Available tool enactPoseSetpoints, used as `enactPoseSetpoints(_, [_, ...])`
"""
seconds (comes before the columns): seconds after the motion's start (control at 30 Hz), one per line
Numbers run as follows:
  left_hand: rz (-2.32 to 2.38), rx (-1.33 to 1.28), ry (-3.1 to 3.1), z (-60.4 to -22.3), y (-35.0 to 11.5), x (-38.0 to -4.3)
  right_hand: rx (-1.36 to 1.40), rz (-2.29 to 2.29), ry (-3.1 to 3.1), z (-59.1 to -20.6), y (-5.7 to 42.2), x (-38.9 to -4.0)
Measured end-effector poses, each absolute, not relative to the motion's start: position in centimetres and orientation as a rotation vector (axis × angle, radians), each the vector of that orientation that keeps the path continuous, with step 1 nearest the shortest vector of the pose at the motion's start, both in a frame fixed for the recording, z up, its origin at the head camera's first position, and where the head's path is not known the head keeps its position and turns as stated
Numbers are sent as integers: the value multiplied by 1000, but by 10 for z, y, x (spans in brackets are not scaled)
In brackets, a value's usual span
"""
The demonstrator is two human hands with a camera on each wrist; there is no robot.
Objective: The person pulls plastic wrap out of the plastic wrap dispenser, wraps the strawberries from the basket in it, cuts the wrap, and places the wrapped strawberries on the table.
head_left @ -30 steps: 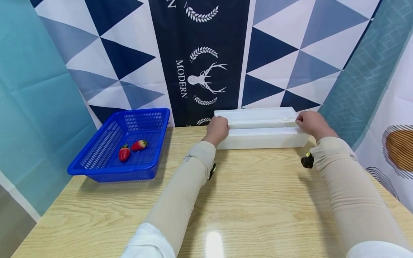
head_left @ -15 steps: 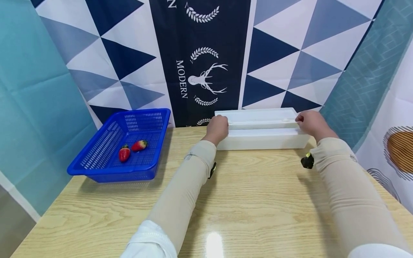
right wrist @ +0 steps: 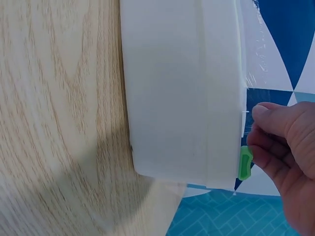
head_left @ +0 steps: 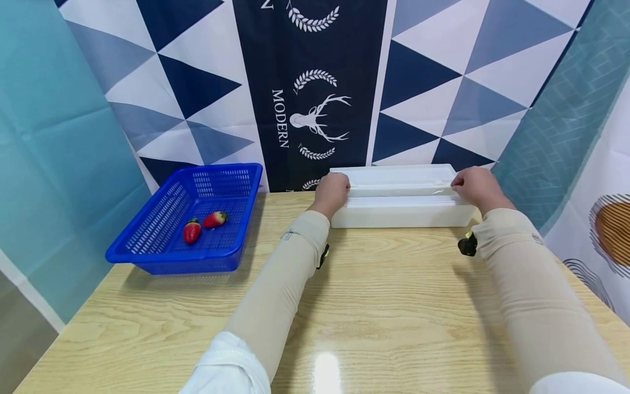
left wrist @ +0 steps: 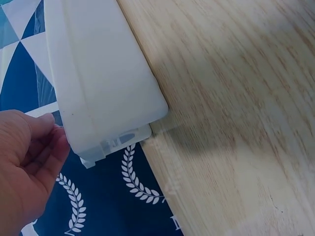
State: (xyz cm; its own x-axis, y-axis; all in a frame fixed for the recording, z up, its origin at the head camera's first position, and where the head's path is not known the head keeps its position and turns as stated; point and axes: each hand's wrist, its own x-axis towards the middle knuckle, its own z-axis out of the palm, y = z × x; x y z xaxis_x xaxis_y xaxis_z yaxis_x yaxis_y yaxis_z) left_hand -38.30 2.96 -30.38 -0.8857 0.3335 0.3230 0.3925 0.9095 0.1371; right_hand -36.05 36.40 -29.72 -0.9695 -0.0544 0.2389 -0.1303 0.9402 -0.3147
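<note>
A long white cling film dispenser [head_left: 403,216] stands at the back of the table, its lid raised behind. At its left end my left hand [head_left: 332,192] pinches the edge of the clear cling film [head_left: 394,191] with thumb and fingers. My right hand [head_left: 477,187] pinches the film at the other end, so it stretches between both hands. Wrinkled film [right wrist: 261,54] shows beside the white wall in the right wrist view. There a green slider [right wrist: 245,163] sits against the dispenser, touching my curled fingers. In the left wrist view, the fingertips [left wrist: 59,137] are right at the dispenser's edge.
A blue plastic basket [head_left: 167,262] stands on the left of the wooden table [head_left: 384,306], with two strawberries [head_left: 192,231] in it. A patterned cloth [head_left: 315,65] hangs close behind the dispenser. Teal sheeting [head_left: 64,137] borders the left side.
Both hands keep nearly the same place on the film. A glint now shows on the film near my right hand. The head view has shifted slightly.
</note>
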Motion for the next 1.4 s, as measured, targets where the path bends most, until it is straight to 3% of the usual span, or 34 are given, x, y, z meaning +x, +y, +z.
enactPoseSetpoints(1.4, [-415,-490,-2657,-267,18,-389,64,506,-2729,-260,360,-353])
